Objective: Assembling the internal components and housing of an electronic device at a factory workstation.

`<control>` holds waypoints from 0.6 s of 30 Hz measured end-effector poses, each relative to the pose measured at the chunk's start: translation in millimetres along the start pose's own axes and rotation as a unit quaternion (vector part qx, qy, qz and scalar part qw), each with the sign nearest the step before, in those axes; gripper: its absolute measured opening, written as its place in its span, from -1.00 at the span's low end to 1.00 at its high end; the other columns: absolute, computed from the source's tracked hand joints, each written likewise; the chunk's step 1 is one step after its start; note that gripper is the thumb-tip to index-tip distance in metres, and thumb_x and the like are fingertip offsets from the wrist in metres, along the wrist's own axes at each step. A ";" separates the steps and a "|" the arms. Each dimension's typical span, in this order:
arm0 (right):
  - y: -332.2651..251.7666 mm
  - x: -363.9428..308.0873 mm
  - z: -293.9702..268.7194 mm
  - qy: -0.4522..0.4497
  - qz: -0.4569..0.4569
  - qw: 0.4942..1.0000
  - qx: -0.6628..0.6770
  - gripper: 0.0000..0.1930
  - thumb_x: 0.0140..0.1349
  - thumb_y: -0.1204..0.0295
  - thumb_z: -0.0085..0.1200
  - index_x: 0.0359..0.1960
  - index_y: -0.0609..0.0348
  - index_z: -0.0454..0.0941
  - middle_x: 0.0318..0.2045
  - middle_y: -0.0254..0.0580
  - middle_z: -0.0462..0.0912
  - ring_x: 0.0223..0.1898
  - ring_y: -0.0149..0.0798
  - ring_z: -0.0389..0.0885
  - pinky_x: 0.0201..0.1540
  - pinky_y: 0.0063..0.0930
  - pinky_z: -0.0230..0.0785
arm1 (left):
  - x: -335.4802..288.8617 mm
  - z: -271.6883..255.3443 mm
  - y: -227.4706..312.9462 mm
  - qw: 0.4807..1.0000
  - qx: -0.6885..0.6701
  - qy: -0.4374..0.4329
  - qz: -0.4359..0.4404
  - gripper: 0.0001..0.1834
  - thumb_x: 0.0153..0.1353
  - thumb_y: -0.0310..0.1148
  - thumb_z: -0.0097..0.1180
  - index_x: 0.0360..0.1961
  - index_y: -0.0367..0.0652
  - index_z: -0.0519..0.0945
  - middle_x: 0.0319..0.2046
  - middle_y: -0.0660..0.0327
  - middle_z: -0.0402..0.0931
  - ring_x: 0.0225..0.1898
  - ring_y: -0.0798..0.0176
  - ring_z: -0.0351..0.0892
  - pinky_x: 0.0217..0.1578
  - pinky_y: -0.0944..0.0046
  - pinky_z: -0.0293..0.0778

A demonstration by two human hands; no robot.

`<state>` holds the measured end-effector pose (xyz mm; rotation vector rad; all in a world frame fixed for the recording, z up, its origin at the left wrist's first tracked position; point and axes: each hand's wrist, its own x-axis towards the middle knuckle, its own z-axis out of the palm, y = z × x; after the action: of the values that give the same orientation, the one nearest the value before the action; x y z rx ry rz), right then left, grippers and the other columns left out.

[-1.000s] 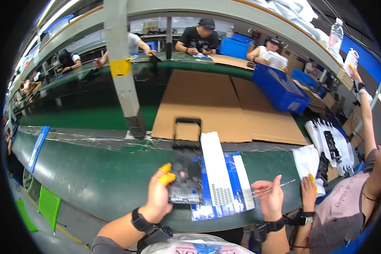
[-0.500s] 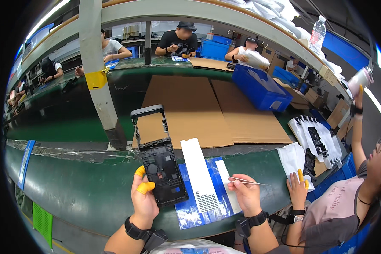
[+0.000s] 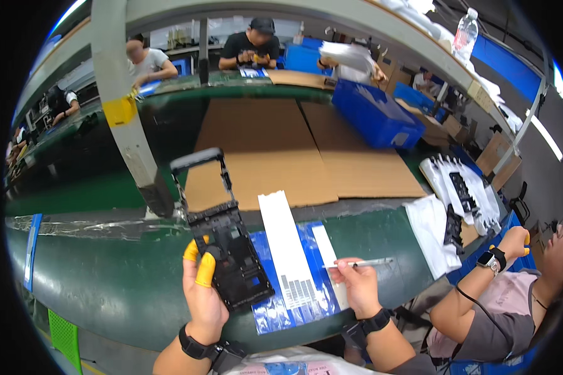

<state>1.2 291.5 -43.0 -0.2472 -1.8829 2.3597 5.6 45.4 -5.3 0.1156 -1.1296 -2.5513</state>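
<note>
My left hand (image 3: pixel 200 303), with yellow finger cots on thumb and finger, grips a black plastic housing (image 3: pixel 234 256) by its left side. An upright loop-shaped frame (image 3: pixel 200 157) extends from the housing's far end. My right hand (image 3: pixel 358 289) pinches metal tweezers (image 3: pixel 372 262), their tips pointing right. Between my hands lies a white label sheet (image 3: pixel 281 234), with small dark labels (image 3: pixel 298 289) at its near end. Beneath it is a blue plastic bag (image 3: pixel 266 320). A narrow white strip (image 3: pixel 325 247) lies beside the sheet, close to my right hand.
Brown cardboard (image 3: pixel 256 150) covers the table beyond, with a blue bin (image 3: pixel 378 115) at its far right. A metal post (image 3: pixel 131 144) rises at left. Black parts (image 3: pixel 463 190) lie on white bags at right. A co-worker (image 3: pixel 488 306) sits close on my right.
The right-hand co-worker's raised arm has come down, and the pale object it held is out of sight. The housing has shifted slightly left with my left hand. The tweezers now point more level.
</note>
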 end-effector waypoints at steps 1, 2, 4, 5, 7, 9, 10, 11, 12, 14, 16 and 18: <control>-7.1 -4.1 4.9 -0.008 0.003 1.000 -0.004 -0.84 0.08 0.48 0.00 -0.36 0.36 0.45 -0.46 -0.07 0.56 -0.49 -0.39 0.49 -0.39 -0.61 0.33 | -1.2 3.7 2.9 1.000 -0.007 -0.005 -0.007 -0.69 0.14 -0.45 -0.10 -0.05 -0.16 0.30 -0.25 0.26 0.41 -0.27 0.41 0.39 -0.21 0.41 0.34; -10.9 -3.6 7.3 -0.030 0.001 1.000 0.004 -0.80 0.04 0.46 0.06 -0.34 0.36 0.46 -0.45 -0.11 0.56 -0.48 -0.41 0.49 -0.40 -0.63 0.33 | 1.8 -3.7 -0.5 1.000 0.006 -0.014 0.002 -0.70 0.15 -0.43 -0.09 -0.06 -0.15 0.31 -0.24 0.26 0.41 -0.27 0.41 0.39 -0.22 0.42 0.34; -16.0 -4.4 10.8 -0.076 -0.010 0.997 0.010 -0.80 0.05 0.49 0.04 -0.31 0.36 0.46 -0.43 -0.10 0.55 -0.45 -0.40 0.49 -0.38 -0.62 0.33 | -1.5 0.8 1.7 1.000 0.000 0.002 -0.012 -0.70 0.15 -0.42 -0.09 -0.06 -0.15 0.32 -0.24 0.27 0.41 -0.28 0.41 0.40 -0.24 0.44 0.35; -18.6 -2.0 12.2 -0.090 -0.006 0.996 0.017 -0.80 0.06 0.50 0.02 -0.30 0.39 0.44 -0.43 -0.07 0.55 -0.44 -0.37 0.49 -0.37 -0.60 0.34 | -2.0 3.0 1.7 1.000 -0.003 -0.001 -0.016 -0.70 0.16 -0.41 -0.10 -0.06 -0.15 0.31 -0.23 0.27 0.41 -0.28 0.42 0.40 -0.26 0.44 0.36; -24.2 0.4 12.4 -0.127 0.009 0.991 0.032 -0.79 0.07 0.55 -0.02 -0.25 0.41 0.42 -0.38 -0.02 0.54 -0.39 -0.33 0.50 -0.33 -0.57 0.35 | -3.2 3.4 -1.1 1.000 0.002 -0.009 -0.025 -0.70 0.17 -0.40 -0.12 -0.05 -0.15 0.29 -0.22 0.26 0.40 -0.28 0.41 0.40 -0.25 0.43 0.37; -24.7 0.1 11.2 -0.131 0.022 0.990 0.055 -0.78 0.06 0.57 -0.02 -0.24 0.41 0.42 -0.35 -0.01 0.53 -0.38 -0.33 0.50 -0.31 -0.55 0.35 | -3.6 4.2 -2.6 0.999 0.008 -0.014 -0.031 -0.70 0.17 -0.40 -0.12 -0.05 -0.15 0.29 -0.22 0.26 0.40 -0.27 0.41 0.41 -0.24 0.43 0.37; -24.3 0.2 10.1 -0.142 0.035 0.986 0.077 -0.78 0.05 0.58 -0.02 -0.23 0.40 0.41 -0.31 -0.01 0.52 -0.37 -0.33 0.50 -0.30 -0.54 0.36 | -4.0 5.2 -3.6 0.999 0.005 -0.021 -0.032 -0.70 0.17 -0.40 -0.13 -0.05 -0.15 0.28 -0.22 0.25 0.40 -0.26 0.40 0.41 -0.24 0.43 0.37; -21.6 0.7 8.1 -0.156 0.033 0.985 0.072 -0.77 0.05 0.61 -0.03 -0.21 0.39 0.41 -0.28 0.00 0.50 -0.33 -0.31 0.50 -0.24 -0.52 0.36 | -4.4 5.9 -4.3 0.999 0.001 -0.029 -0.033 -0.70 0.17 -0.40 -0.13 -0.05 -0.15 0.28 -0.22 0.25 0.40 -0.25 0.40 0.40 -0.23 0.43 0.37; -22.0 -1.6 9.5 -0.154 0.032 0.985 0.069 -0.77 0.05 0.61 -0.03 -0.21 0.39 0.41 -0.28 0.00 0.50 -0.33 -0.31 0.50 -0.24 -0.52 0.36 | -5.0 6.2 -4.3 0.999 -0.002 -0.030 -0.035 -0.70 0.17 -0.40 -0.13 -0.05 -0.15 0.28 -0.22 0.25 0.40 -0.25 0.40 0.40 -0.23 0.43 0.37; -23.6 -4.9 15.3 -0.161 0.018 0.984 0.069 -0.78 0.04 0.63 -0.04 -0.22 0.37 0.41 -0.28 0.00 0.50 -0.31 -0.29 0.51 -0.21 -0.51 0.37 | -6.0 5.1 -3.1 0.999 0.001 -0.016 -0.037 -0.70 0.17 -0.40 -0.12 -0.05 -0.16 0.28 -0.22 0.26 0.39 -0.25 0.41 0.40 -0.24 0.44 0.37; -25.3 -4.9 17.5 -0.164 0.015 0.985 0.058 -0.79 0.07 0.60 -0.05 -0.22 0.37 0.41 -0.28 0.02 0.50 -0.30 -0.28 0.51 -0.20 -0.50 0.38 | -6.3 2.9 -4.3 0.999 -0.003 -0.008 -0.033 -0.70 0.16 -0.41 -0.12 -0.06 -0.16 0.29 -0.21 0.27 0.39 -0.26 0.42 0.39 -0.24 0.45 0.36; -26.8 -5.1 21.2 -0.150 0.027 0.985 0.077 -0.80 0.11 0.55 -0.07 -0.23 0.38 0.41 -0.29 0.03 0.51 -0.33 -0.27 0.52 -0.25 -0.50 0.41 | -7.1 0.2 -1.8 0.999 0.004 -0.010 -0.039 -0.70 0.16 -0.41 -0.11 -0.06 -0.15 0.29 -0.21 0.27 0.39 -0.24 0.42 0.38 -0.21 0.44 0.33</control>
<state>1.6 276.3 -12.0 0.0776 -1.8146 2.6903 11.7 49.1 -6.9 0.1378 -1.1658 -2.6211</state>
